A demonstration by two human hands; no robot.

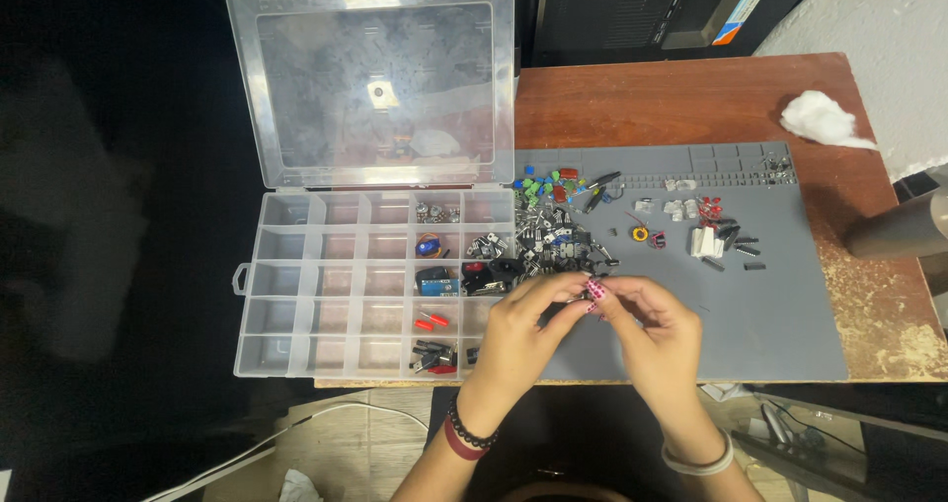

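My left hand (518,336) and my right hand (657,329) meet fingertip to fingertip over the grey work mat (770,305). Together they pinch a small dark electronic part (591,292). Just beyond my fingers lies a pile of small black and silver components (553,240). A clear plastic compartment box (296,295) with its lid (375,77) raised stands to the left, and several of its right-hand cells hold parts. My left wrist wears a dark bead bracelet and a red band, my right wrist a pale bangle.
Blue, green and red parts (543,181) lie at the mat's far left. White and red parts (703,231) and a yellow ring (640,233) sit further right. A white cotton wad (820,122) rests on the wooden table (681,97). A brown cylinder (904,228) stands at the right edge.
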